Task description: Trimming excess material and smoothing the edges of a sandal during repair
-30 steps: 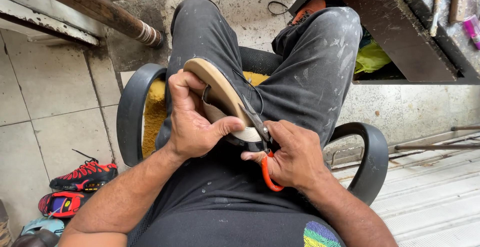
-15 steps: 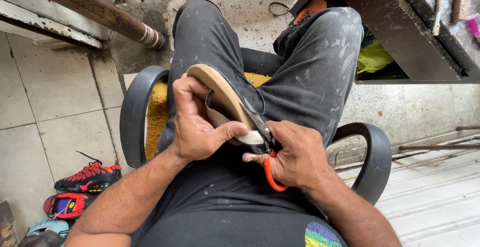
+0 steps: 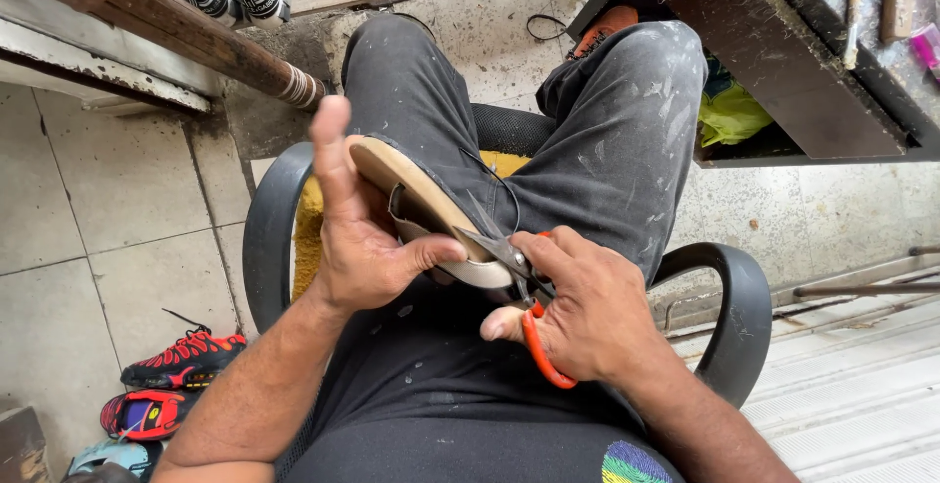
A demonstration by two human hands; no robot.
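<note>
A tan, flat-soled sandal (image 3: 416,197) rests on my lap, sole edge up, with a dark thread looping off it. My left hand (image 3: 360,233) holds the sandal from the left, thumb pressed on its near end and forefinger raised straight. In my right hand (image 3: 583,312) are orange-handled scissors (image 3: 519,292). Their metal blades are parted at the sandal's near end, beside the thread. I sit in a black armchair (image 3: 729,322) wearing paint-flecked dark trousers.
Red-and-black sports shoes (image 3: 181,361) and another colourful pair (image 3: 142,414) lie on the tiled floor at lower left. A rusty pole (image 3: 186,38) crosses the upper left. A dark workbench (image 3: 783,62) with a yellow-green bag under it stands at upper right.
My left hand has shifted on the sandal: the forefinger now sticks up and the thumb presses the near end. The scissors' blades have opened at the sandal's end.
</note>
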